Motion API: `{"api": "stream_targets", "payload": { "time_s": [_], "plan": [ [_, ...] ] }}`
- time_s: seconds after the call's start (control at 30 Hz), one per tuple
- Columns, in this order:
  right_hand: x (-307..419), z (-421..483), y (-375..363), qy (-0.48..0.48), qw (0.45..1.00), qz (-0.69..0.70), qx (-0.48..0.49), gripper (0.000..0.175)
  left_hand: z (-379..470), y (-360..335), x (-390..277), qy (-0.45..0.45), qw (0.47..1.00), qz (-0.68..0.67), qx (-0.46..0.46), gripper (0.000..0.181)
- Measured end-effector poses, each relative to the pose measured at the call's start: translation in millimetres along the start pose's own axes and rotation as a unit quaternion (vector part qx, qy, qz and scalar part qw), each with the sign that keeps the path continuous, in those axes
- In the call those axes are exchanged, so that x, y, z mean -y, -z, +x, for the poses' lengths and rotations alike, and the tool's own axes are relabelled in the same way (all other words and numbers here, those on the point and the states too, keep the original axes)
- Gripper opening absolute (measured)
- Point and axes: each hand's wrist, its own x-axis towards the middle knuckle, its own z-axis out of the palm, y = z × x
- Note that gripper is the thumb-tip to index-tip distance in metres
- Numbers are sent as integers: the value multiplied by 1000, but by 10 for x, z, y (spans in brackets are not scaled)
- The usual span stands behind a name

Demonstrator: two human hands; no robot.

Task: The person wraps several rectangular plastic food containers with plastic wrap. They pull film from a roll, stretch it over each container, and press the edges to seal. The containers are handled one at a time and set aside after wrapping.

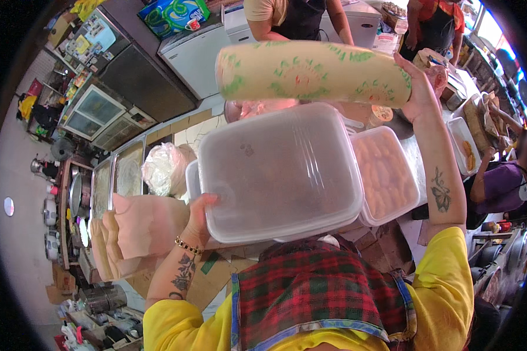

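My left hand (pixel 202 215) grips the near left corner of a large plastic container with a frosted lid (pixel 281 171). My right hand (pixel 415 90) holds one end of a thick roll of printed wrap (pixel 312 74), raised crosswise beyond the lid. To the right of the large container is a lidded plastic container of orange-brown elongated food pieces (pixel 384 175). A plastic-wrapped bundle (pixel 164 169) and a stack of pinkish paper bags (pixel 149 223) lie to the left. Pink food in a bowl (pixel 263 107) shows partly behind the roll.
Metal trays (pixel 128 169) line the left side. Beyond the table, a person in a dark apron (pixel 305 19) stands by a white chest freezer (pixel 197 57). Another person in red (pixel 439 26) is at the upper right, and a person in purple (pixel 500 188) is at the right.
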Motion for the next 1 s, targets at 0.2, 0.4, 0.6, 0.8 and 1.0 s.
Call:
{"api": "stream_targets", "payload": {
  "time_s": [0.2, 0.4, 0.6, 0.8, 1.0],
  "plan": [
    [-148, -389, 200, 44, 998, -46, -8, 34, 203, -311, 28, -20, 1000, 11, -21, 50],
    [-274, -746, 711, -40, 998, -38, -5, 36, 287, -320, 167, -72, 997, -2, -36, 49],
    [-402, -747, 960, -173, 984, -34, 20, 39, 150, -351, 146, -457, 757, 413, -216, 61],
    [-263, -482, 868, -233, 967, -64, 78, 37, -104, -921, 311, -593, 527, 609, 3, 54],
    [11, -413, 741, -273, 950, -140, 61, 29, -266, -1266, 365, -563, 561, 600, 95, 38]
  ]
}}
